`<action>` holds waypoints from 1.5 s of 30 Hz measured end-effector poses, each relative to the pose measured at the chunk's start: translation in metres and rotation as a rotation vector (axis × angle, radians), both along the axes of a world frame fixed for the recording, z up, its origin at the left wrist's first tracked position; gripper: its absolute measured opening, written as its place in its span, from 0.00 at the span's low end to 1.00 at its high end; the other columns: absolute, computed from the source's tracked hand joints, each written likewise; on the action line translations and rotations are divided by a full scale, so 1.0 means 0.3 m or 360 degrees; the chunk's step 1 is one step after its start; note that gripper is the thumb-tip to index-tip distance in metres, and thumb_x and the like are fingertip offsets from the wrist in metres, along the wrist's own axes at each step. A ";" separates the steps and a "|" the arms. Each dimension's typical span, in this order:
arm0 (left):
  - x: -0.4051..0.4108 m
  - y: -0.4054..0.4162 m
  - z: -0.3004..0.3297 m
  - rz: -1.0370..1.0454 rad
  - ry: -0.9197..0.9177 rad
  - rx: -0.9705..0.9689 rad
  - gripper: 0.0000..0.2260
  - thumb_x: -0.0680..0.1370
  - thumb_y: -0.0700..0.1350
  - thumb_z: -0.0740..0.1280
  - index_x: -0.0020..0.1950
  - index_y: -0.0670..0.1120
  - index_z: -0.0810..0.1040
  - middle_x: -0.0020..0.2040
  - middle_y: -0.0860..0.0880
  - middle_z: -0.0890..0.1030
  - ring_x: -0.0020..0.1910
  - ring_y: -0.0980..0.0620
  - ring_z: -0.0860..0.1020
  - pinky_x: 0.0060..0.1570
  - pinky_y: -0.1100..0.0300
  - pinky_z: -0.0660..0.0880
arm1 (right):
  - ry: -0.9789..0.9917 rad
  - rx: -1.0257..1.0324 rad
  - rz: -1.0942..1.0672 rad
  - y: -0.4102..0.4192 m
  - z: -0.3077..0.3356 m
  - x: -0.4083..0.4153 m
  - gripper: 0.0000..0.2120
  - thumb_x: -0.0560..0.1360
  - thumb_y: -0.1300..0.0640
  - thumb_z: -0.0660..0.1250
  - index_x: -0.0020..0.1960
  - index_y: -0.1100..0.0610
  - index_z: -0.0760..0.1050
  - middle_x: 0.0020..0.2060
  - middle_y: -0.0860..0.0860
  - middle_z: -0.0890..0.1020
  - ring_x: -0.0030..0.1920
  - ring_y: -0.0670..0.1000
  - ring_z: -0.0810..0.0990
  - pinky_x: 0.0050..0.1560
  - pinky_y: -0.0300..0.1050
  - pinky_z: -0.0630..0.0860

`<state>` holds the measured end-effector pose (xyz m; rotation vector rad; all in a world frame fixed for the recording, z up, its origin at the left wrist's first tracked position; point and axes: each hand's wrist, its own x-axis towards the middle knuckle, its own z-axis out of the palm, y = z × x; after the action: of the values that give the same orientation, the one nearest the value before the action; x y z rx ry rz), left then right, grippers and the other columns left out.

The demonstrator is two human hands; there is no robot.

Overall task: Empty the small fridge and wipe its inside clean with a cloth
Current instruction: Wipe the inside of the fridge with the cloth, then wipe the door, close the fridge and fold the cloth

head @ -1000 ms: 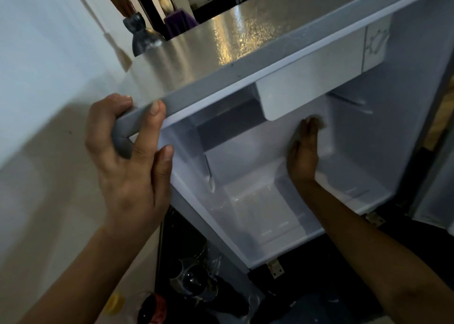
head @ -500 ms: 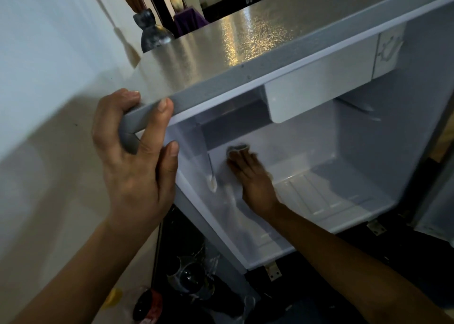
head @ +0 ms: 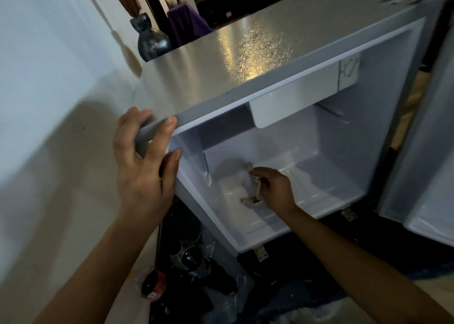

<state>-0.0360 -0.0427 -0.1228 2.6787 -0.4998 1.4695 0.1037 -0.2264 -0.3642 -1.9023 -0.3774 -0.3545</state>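
Where right hand [head: 275, 188] clutches cloth [head: 253, 193] — blurred, partly hidden, fridge [head: 245, 53] open.

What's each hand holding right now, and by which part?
The right hand grips a crumpled cloth by its bunched middle, ends hanging loose, inside the fridge. The left hand clasps the fridge's top front corner, fingers over the edge.

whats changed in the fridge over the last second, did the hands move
The right hand swept with the cloth from the back wall on the right, across to the left, and now sits nearer the front on the floor of the fridge. It kept hold of the cloth throughout. The left hand stayed gripping the fridge's top front corner, and the inside stayed empty.
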 end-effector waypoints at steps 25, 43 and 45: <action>-0.646 -0.692 -0.048 -0.0577 0.1168 -0.1769 0.09 0.76 0.52 0.68 0.52 0.65 0.83 0.47 0.61 0.86 0.47 0.60 0.85 0.45 0.68 0.79 | 0.0086 0.0626 0.0211 -0.565 0.824 -0.987 0.09 0.74 0.69 0.73 0.51 0.58 0.83 0.54 0.44 0.86 0.58 0.44 0.83 0.57 0.38 0.79; -0.820 -0.736 0.017 -0.0970 0.1688 -0.1654 0.12 0.77 0.43 0.66 0.51 0.59 0.85 0.48 0.55 0.88 0.48 0.57 0.85 0.46 0.67 0.80 | 0.0399 -0.0258 0.0374 -0.853 0.823 -1.216 0.21 0.70 0.41 0.76 0.61 0.44 0.79 0.52 0.36 0.83 0.54 0.39 0.82 0.49 0.34 0.79; -0.808 -0.723 0.023 -0.0945 0.1658 -0.1569 0.11 0.77 0.45 0.67 0.50 0.60 0.84 0.47 0.57 0.87 0.47 0.59 0.85 0.46 0.68 0.79 | 0.0374 -0.0225 0.0255 -0.837 0.817 -1.225 0.17 0.68 0.41 0.77 0.54 0.44 0.80 0.47 0.40 0.83 0.48 0.42 0.83 0.43 0.37 0.80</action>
<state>-0.2785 -0.2595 -0.1159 1.8213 -0.2897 -0.0052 -0.2639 -0.4774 -0.1190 -2.0099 -0.4021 0.0037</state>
